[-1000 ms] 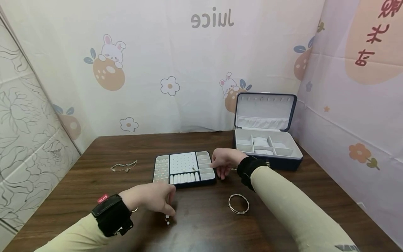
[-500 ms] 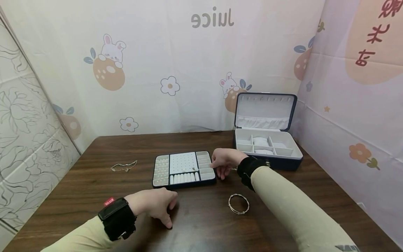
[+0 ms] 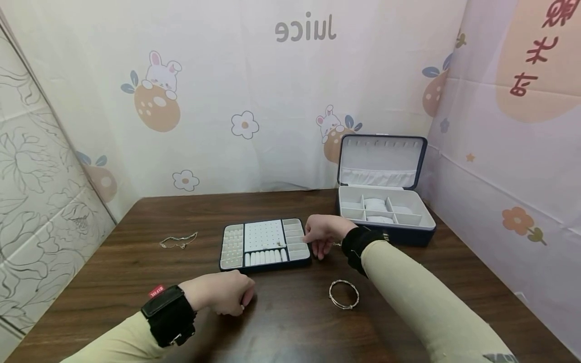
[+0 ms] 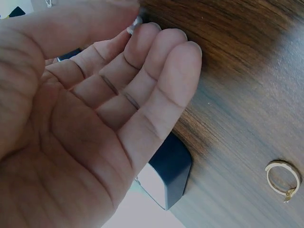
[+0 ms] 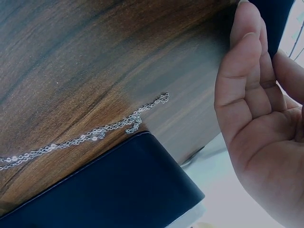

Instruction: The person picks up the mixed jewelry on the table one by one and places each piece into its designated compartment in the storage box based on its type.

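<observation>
My left hand (image 3: pixel 229 293) is over the table just in front of the navy jewelry tray (image 3: pixel 272 266). Its thumb and forefinger pinch a small pearly earring (image 4: pixel 134 25), mostly covered by the fingertips; its exact shape cannot be made out. My right hand (image 3: pixel 324 233) grips the tray's right edge, thumb on top and fingers down the side. The tray has small cells at both sides, a pegboard-like panel and ring rolls. A tiny gold piece (image 3: pixel 279 244) sits on the panel. In the right wrist view, the right hand (image 5: pixel 256 95) has the navy edge between thumb and fingers.
A bangle (image 3: pixel 344 294) lies front right of the tray. An open navy jewelry box (image 3: pixel 408 235) stands at the back right, a silver chain necklace (image 5: pixel 90 136) beside it. Another chain (image 3: pixel 178 241) lies left. Curtains rise behind the table.
My left hand has moved slightly back from its lower left spot, and its thumb and forefinger have closed on the earring lying on the table. The right hand and tray have stayed put.
</observation>
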The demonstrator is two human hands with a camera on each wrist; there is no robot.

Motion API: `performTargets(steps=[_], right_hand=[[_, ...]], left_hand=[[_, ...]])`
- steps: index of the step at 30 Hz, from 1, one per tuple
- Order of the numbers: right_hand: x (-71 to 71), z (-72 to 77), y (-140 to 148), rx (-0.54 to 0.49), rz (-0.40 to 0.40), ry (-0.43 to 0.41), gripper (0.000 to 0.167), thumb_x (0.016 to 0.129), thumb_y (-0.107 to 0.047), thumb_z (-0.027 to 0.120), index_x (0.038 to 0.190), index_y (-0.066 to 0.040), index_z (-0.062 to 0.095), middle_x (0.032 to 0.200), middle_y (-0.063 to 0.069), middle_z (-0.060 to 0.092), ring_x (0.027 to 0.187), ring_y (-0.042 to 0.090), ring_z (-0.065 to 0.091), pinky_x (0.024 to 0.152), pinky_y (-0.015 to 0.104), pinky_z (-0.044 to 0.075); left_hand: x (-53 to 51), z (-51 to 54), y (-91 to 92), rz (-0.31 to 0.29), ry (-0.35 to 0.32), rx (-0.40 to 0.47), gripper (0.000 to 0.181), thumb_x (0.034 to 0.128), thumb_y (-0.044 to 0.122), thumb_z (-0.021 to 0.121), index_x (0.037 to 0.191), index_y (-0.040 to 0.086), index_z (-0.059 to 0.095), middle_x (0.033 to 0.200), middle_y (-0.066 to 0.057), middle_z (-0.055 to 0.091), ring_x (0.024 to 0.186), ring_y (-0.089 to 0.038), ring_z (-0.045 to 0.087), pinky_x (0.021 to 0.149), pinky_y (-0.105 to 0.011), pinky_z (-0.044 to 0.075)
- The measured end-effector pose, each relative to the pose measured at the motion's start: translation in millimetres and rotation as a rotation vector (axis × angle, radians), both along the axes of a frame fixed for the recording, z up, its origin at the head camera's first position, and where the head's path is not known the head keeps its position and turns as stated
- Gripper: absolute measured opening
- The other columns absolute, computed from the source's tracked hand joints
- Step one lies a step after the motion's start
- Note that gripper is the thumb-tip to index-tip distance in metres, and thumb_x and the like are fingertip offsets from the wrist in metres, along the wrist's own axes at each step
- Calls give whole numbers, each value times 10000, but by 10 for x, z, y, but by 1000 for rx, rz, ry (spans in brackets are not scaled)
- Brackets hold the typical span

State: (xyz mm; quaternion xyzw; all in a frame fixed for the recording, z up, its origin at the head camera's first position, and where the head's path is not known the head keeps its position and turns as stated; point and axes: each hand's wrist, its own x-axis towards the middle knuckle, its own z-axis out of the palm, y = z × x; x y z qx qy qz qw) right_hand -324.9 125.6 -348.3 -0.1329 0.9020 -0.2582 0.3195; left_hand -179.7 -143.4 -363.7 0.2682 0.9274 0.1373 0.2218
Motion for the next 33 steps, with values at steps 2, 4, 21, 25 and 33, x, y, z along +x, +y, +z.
performTargets(steps=[2, 4, 21, 25, 33], right_hand=[[5, 2, -2, 3, 0, 2, 233, 1043, -152, 569, 927, 39, 637, 733, 152, 725, 593, 207, 711, 578, 314, 580], [8, 4, -2, 6, 1, 1, 233, 1044, -154, 570, 927, 37, 636, 743, 159, 728, 597, 210, 713, 584, 318, 583], [45, 51, 2, -4, 4, -5, 218, 1052, -150, 562, 958, 37, 627, 780, 176, 728, 618, 218, 715, 619, 335, 591], [39, 38, 6, -10, 2, -3, 218, 1050, -149, 567, 951, 35, 627, 777, 178, 728, 614, 219, 714, 614, 336, 590], [40, 32, 9, -8, 5, 2, 224, 1051, -155, 567, 963, 40, 633, 789, 182, 734, 626, 226, 723, 623, 341, 596]], left_hand=[[-5, 4, -6, -20, 8, 1, 252, 778, -55, 720, 762, 147, 571, 646, 61, 545, 483, -48, 508, 461, -226, 405], [-14, 6, -10, -47, 24, -6, 257, 754, -61, 715, 756, 155, 577, 657, 77, 539, 528, -39, 499, 485, -227, 401], [-134, 158, -67, -182, 16, 144, 241, 803, -35, 613, 901, 148, 734, 624, 140, 468, 559, -3, 394, 546, -192, 345], [-167, 228, -69, -160, 64, 180, 211, 816, -24, 607, 891, 127, 733, 608, 135, 467, 573, -2, 397, 571, -198, 364], [-201, 302, -109, -147, 121, 213, 238, 828, -38, 604, 993, 90, 719, 690, 115, 538, 634, -7, 459, 638, -227, 441]])
